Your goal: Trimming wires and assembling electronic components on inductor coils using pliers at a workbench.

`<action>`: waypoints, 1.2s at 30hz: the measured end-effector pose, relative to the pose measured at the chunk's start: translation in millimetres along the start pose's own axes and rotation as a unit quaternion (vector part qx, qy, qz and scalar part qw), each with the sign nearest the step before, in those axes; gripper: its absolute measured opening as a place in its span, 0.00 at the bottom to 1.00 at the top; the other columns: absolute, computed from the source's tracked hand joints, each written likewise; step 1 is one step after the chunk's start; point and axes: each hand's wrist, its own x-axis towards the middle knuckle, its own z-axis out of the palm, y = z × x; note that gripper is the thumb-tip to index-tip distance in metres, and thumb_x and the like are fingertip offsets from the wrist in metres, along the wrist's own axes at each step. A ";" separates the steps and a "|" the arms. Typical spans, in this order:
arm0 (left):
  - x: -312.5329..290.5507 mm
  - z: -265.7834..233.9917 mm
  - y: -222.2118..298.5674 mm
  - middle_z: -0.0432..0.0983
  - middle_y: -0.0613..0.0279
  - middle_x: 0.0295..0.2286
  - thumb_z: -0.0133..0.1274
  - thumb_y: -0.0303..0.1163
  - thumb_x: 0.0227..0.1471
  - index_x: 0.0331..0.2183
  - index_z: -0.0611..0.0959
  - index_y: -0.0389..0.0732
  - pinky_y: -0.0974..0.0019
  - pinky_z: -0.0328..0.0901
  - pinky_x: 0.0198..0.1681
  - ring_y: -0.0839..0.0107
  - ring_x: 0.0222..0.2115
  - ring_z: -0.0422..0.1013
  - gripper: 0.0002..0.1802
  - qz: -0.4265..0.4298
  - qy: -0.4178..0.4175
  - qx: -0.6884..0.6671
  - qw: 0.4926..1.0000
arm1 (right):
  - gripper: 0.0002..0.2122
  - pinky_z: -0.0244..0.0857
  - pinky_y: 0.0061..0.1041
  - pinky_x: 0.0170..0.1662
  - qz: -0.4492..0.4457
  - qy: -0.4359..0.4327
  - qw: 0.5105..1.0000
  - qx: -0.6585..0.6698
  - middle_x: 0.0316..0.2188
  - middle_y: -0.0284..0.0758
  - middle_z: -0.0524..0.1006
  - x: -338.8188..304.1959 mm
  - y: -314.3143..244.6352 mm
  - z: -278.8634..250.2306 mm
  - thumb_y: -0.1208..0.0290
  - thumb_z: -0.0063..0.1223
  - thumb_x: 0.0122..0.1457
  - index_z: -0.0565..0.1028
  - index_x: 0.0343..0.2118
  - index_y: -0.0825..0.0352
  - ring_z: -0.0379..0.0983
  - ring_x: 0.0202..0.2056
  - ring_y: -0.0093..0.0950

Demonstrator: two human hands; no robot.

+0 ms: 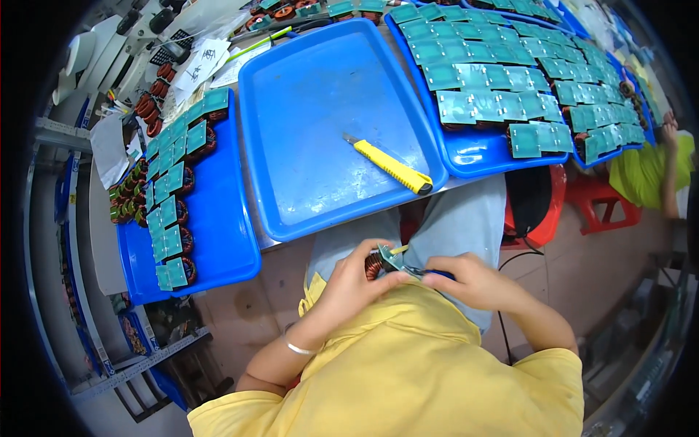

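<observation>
Low over my lap, my left hand (357,275) is closed around a copper-wound coil (373,265) with a small green circuit board (391,256) on it. My right hand (472,279) grips small blue-handled pliers (439,274); their grey head lies against the board, beside my left fingertips. The exact jaw shape is too small to make out. Beyond my hands, a yellow utility knife (393,166) lies on a blue tray (280,229), its blade end pointing up and left.
A blue tray (226,266) on the left holds several board-topped coils. Trays on the right (473,162) carry rows of green boards (502,102). Loose coils (149,109) and papers (200,65) lie at the back left. Red stools (601,204) and another person (655,171) are at right.
</observation>
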 end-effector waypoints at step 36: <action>-38.0 -13.7 58.2 0.71 0.58 0.33 0.67 0.28 0.33 0.43 0.63 0.36 0.74 0.67 0.36 0.74 0.34 0.72 0.37 0.292 0.027 -0.018 0.956 | 0.17 0.59 0.23 0.28 -0.148 0.210 0.966 0.022 0.22 0.37 0.68 -5.8 -73.7 -19.8 0.62 0.56 0.43 0.70 0.30 0.70 0.65 0.23 0.29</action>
